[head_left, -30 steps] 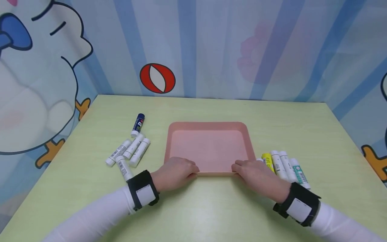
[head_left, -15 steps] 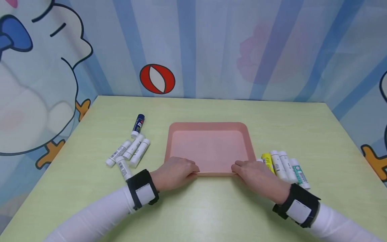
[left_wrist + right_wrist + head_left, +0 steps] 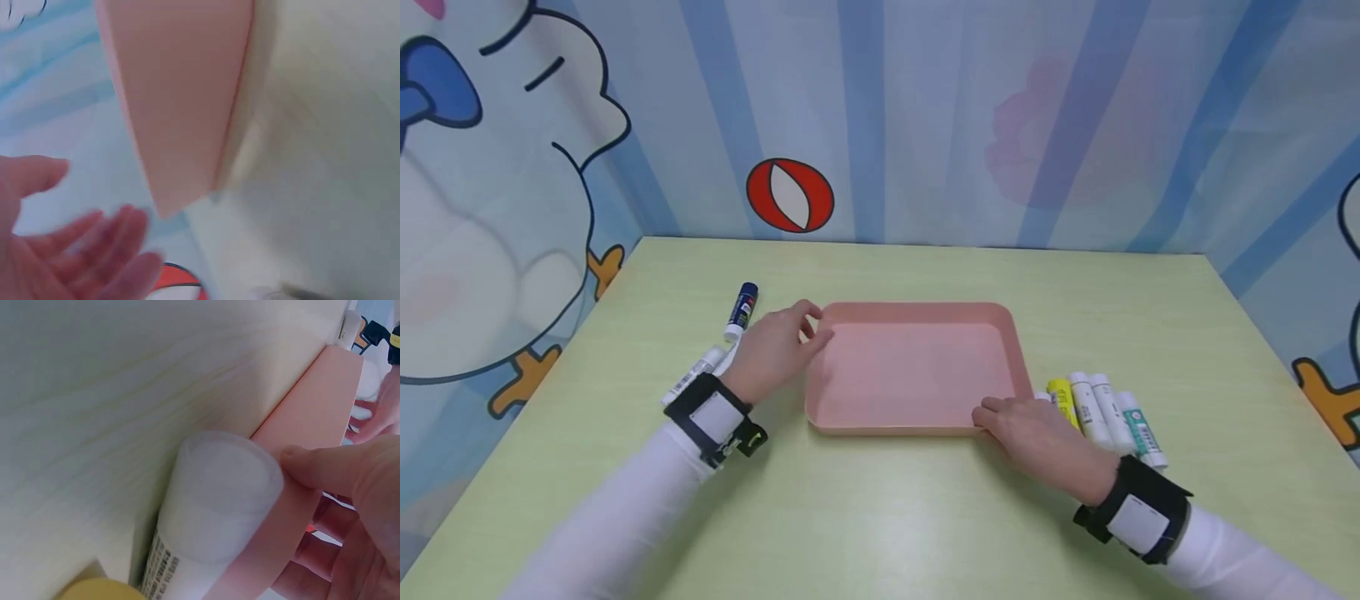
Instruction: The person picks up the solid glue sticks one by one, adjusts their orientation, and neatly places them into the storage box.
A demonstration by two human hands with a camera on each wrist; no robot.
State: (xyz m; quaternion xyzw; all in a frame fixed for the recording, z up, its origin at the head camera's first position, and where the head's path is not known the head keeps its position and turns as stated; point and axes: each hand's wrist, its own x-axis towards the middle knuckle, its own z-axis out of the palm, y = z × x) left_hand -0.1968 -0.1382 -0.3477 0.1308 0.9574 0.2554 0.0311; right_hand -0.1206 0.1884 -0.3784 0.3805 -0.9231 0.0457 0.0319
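A shallow pink tray (image 3: 917, 367) lies flat on the table with nothing in it. My left hand (image 3: 771, 354) is by its far left corner, thumb and fingers spread apart. In the left wrist view a gap separates those fingers (image 3: 128, 244) from the tray's wall (image 3: 178, 94). At the near right of the tray, my right hand (image 3: 1041, 437) grips the edge, thumb (image 3: 303, 464) against the outer wall and fingers over the rim. A white-capped glue stick (image 3: 215, 500) lies close under the right hand.
To the right sit several glue sticks, including a yellow one (image 3: 1063, 402) and a teal-labelled one (image 3: 1144, 429). On the left are a navy one (image 3: 742, 310) and white ones (image 3: 694, 377), partly hidden by my left arm. A patterned curtain (image 3: 910, 125) stands behind the table.
My left hand has let go of the tray's near edge and moved away from me and left, to the far left corner. The right hand and the tray stay in place.
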